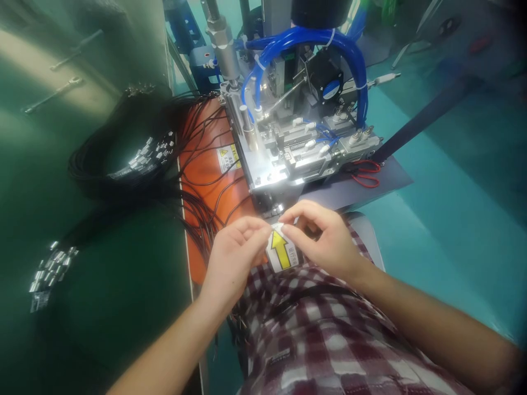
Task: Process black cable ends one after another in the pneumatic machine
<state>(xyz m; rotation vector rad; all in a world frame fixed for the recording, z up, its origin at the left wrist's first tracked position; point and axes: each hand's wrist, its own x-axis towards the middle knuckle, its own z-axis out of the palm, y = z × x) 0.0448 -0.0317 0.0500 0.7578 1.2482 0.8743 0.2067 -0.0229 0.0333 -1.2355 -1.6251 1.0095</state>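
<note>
My left hand [236, 255] and my right hand [319, 233] meet just in front of a metal machine [288, 156]. The fingers of each are pinched, and the fingertips nearly touch. What lies between them is too small to make out. Right beneath the fingertips is a white label with a yellow arrow [281, 251], above my checked shirt. Thin black cables [201, 211] run over the orange surface [214, 189] to the left of the machine.
Coiled black cables with shiny ends [152, 156] lie at the left, another bundle [53, 271] below them. Blue hoses [304, 38] arch over the machine. Red-handled scissors [368, 174] lie at its right.
</note>
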